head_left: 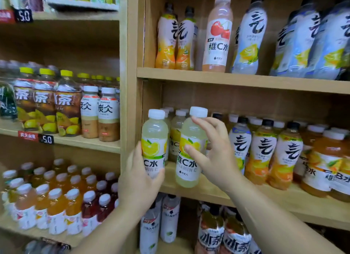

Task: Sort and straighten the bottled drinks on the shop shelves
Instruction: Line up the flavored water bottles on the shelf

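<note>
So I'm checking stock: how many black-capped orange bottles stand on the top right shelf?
2, side by side at the left end of the top right shelf: the left orange bottle and the right orange bottle, beside the pink cherry bottle. Others may hide behind.

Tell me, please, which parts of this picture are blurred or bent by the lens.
Head view: the left lemon bottle and right lemon bottle are sharp; the blue bottles upper right are smeared; the shelf board slants from the wide lens.
</note>
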